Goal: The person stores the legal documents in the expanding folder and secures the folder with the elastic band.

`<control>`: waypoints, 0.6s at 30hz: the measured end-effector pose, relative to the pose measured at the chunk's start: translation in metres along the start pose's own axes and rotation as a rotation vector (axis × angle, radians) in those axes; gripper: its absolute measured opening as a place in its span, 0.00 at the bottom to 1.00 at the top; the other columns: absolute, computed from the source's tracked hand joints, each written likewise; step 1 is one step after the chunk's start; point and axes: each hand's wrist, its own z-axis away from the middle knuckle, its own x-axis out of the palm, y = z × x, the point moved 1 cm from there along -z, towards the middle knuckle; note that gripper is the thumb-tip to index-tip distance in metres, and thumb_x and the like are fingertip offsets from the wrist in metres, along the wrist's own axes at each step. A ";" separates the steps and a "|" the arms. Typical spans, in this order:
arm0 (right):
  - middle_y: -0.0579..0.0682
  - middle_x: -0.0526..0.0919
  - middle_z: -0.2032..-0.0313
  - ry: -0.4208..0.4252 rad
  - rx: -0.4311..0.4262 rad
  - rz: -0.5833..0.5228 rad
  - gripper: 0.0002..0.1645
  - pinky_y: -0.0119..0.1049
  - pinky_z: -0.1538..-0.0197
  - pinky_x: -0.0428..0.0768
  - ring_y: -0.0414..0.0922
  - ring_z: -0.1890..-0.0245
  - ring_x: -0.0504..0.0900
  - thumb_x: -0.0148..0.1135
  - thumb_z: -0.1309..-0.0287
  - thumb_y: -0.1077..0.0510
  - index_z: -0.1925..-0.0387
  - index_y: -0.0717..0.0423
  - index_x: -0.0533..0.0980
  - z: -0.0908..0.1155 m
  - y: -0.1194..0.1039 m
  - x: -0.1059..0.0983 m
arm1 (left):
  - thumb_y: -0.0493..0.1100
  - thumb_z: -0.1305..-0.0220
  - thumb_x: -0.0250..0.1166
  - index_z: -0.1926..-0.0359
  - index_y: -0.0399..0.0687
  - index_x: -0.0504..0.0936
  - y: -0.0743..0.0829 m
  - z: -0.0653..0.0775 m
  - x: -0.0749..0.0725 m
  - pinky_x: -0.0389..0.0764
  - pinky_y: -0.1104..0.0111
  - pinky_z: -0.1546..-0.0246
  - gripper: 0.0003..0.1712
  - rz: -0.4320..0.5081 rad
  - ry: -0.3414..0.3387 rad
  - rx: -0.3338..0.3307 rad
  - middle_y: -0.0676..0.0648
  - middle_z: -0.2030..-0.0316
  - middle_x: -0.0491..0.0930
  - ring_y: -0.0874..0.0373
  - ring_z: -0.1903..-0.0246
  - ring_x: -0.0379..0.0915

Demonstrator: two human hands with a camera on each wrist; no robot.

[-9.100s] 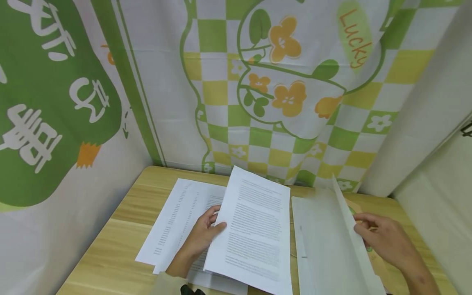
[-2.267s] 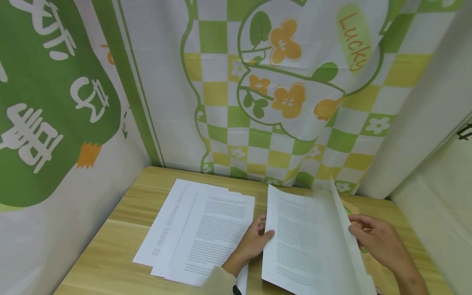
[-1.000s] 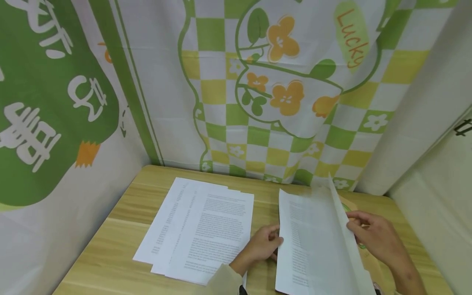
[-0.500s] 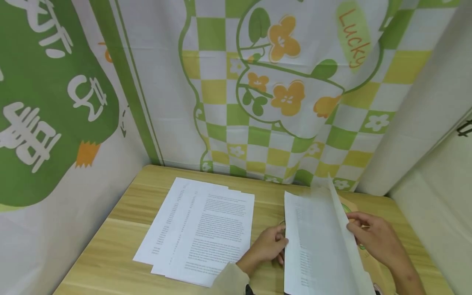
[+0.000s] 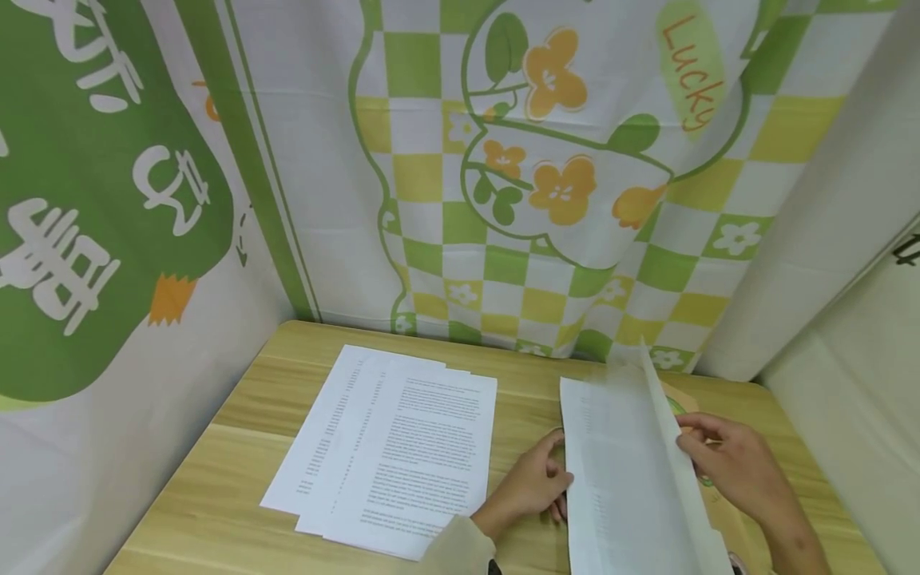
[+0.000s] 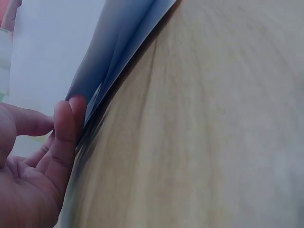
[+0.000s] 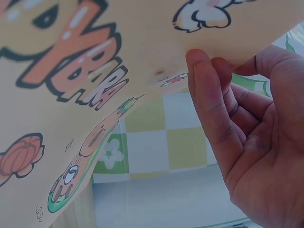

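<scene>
A folder (image 5: 690, 495) with a pale inside and a tan cartoon cover (image 7: 95, 142) stands part open at the table's right. My right hand (image 5: 733, 455) pinches the raised cover's edge between thumb and fingers. Inside the folder, mostly behind a translucent layer, lies a printed sheet of paper (image 5: 578, 479). My left hand (image 5: 532, 483) pinches that sheet's left edge, thumb on top and fingers beneath, low over the table. In the left wrist view the paper (image 6: 52, 57) bends up from the thumb and fingers, and a shaded gap shows under it.
Several printed sheets (image 5: 424, 455) lie overlapped on the wooden table (image 5: 237, 447) to the left of my left hand. A checkered curtain (image 5: 496, 263) hangs along the table's back edge, and white cloth (image 5: 848, 359) hangs at the right.
My left hand has carried the printed sheet rightward into the folder, and its print is now mostly behind the translucent layer. Other sheets were left on the table. The right hand holds its place.
</scene>
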 end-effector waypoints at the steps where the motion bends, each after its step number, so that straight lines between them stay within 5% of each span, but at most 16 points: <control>1: 0.48 0.81 0.68 -0.003 0.000 -0.002 0.24 0.35 0.75 0.74 0.40 0.71 0.82 0.57 0.27 0.54 0.38 0.67 0.77 0.000 -0.001 0.000 | 0.30 0.28 0.60 0.23 0.47 0.60 0.000 0.000 0.000 0.79 0.66 0.87 0.37 0.010 -0.005 0.005 0.48 0.79 0.81 0.59 0.89 0.75; 8: 0.49 0.82 0.67 -0.006 0.007 0.004 0.25 0.36 0.75 0.75 0.41 0.68 0.83 0.56 0.27 0.53 0.37 0.65 0.77 -0.001 -0.004 0.000 | 0.29 0.31 0.61 0.23 0.38 0.59 -0.001 -0.001 0.004 0.80 0.67 0.85 0.38 0.031 -0.016 -0.034 0.47 0.78 0.82 0.59 0.87 0.76; 18: 0.49 0.81 0.67 -0.006 -0.006 -0.015 0.24 0.36 0.76 0.75 0.41 0.71 0.83 0.57 0.27 0.54 0.38 0.66 0.77 -0.001 -0.006 0.001 | 0.29 0.32 0.63 0.23 0.40 0.61 0.000 -0.003 0.006 0.81 0.66 0.85 0.39 -0.002 -0.031 -0.081 0.47 0.77 0.82 0.57 0.86 0.78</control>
